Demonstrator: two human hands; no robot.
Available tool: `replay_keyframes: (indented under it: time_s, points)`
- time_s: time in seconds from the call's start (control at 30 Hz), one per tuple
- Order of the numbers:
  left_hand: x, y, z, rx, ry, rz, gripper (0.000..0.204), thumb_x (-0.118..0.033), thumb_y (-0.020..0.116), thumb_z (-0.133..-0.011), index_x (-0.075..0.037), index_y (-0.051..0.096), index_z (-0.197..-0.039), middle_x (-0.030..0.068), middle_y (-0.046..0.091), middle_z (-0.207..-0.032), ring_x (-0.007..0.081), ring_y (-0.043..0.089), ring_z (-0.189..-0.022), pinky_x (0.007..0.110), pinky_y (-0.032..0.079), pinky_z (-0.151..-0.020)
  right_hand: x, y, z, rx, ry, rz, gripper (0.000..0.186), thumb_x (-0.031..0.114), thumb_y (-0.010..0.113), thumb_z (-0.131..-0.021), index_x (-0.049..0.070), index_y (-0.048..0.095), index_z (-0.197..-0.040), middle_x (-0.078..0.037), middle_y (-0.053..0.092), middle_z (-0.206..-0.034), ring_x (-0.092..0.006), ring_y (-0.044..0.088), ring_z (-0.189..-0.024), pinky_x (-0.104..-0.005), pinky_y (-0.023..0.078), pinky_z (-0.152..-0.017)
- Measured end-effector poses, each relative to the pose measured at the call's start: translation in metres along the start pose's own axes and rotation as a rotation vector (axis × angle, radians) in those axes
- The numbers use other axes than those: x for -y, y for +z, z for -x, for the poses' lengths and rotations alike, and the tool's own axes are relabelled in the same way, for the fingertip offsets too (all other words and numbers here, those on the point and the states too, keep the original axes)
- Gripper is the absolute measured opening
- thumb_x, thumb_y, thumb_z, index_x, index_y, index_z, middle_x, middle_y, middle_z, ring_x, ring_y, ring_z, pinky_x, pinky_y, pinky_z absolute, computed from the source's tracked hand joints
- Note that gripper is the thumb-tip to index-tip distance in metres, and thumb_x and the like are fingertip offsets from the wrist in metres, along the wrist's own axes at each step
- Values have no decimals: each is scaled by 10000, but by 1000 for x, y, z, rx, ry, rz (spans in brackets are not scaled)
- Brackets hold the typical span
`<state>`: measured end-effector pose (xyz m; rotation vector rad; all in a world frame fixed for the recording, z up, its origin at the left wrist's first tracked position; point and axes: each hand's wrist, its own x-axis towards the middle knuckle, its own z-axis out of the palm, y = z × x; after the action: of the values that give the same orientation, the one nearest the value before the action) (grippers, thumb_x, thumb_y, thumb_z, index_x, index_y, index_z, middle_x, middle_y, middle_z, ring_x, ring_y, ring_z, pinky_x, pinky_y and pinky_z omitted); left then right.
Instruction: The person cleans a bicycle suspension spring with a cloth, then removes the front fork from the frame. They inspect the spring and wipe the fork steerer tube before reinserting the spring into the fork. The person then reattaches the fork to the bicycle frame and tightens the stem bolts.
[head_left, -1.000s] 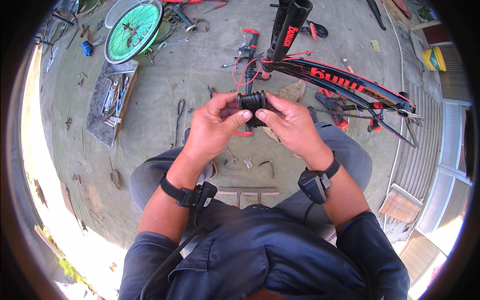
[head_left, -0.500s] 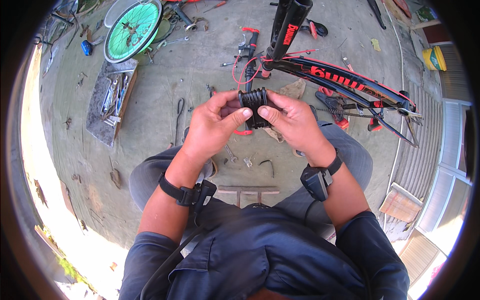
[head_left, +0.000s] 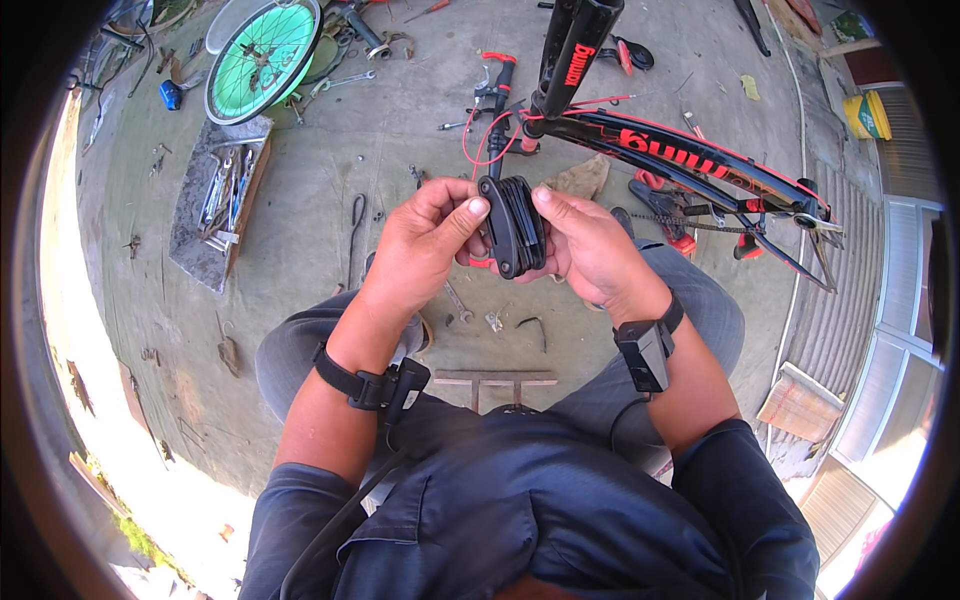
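A black folding multi-tool is held up between the 2 hands, above the ground and in front of the body, its long side plate tilted slightly and its blades seen stacked side by side. At its left edge it is gripped narrowly by the left hand, the thumb being set against the upper end of the side plate and the fingers partly hidden behind. On the other side it is held by the right hand, whose thumb is placed at the upper right edge and whose fingertips are seen beneath the tool. A dark strap is worn on the left forearm, and a black device is strapped to the right wrist. Below the hands, a wrench and a bent dark rod are seen on the ground. Beyond the tool are seen a handlebar, a looped red cable and a black bicycle frame with red lettering. To the left, a grey tray is filled with metal tools; farther off, a green basin is overlapped by a spoked wheel. At the far right a yellow bucket is seen.
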<state>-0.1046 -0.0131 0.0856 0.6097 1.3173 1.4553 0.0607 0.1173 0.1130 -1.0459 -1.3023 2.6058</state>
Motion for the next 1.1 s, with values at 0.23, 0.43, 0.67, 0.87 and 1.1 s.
replay_keyframes:
  time_s: [0.23,0.43,0.67,0.87,1.1]
  points:
    - [0,0,0,8,-20,2,200,-173,593,-1029,-35,637,-1166,11,663,-863,81,605,-712,232,480,-622,3,2,2,102,31,-3,583,592,446,-1024,85,606,-1262,-69,700,-1087,-185,710,-916,-328,575,-764]
    - [-3,1,2,80,-27,-4,214,-134,585,-1024,-44,645,-1209,23,688,-936,81,600,-716,233,482,-634,1,0,3,149,8,41,552,574,520,-1002,80,588,-1239,-81,695,-1096,-198,714,-921,-308,566,-752]
    - [-4,0,2,-6,7,44,237,-141,595,-1017,-53,641,-1232,16,681,-919,76,601,-713,230,481,-633,-5,-3,-4,115,58,-55,552,531,576,-990,70,529,-1290,-151,685,-1071,-237,732,-872,-284,573,-651]
    - [-2,-3,-1,-112,-17,27,233,-154,607,-1011,-51,637,-1219,16,678,-903,72,599,-703,228,460,-617,-9,-2,-5,71,74,-77,570,557,548,-995,67,528,-1285,-163,685,-1068,-250,740,-857,-277,567,-619]
    - [-1,-3,-2,-142,-21,46,230,-161,611,-1009,-53,637,-1210,18,677,-900,80,609,-697,228,458,-614,-8,-2,-6,26,72,-78,596,588,534,-988,74,527,-1289,-157,686,-1076,-245,737,-860,-284,560,-635]
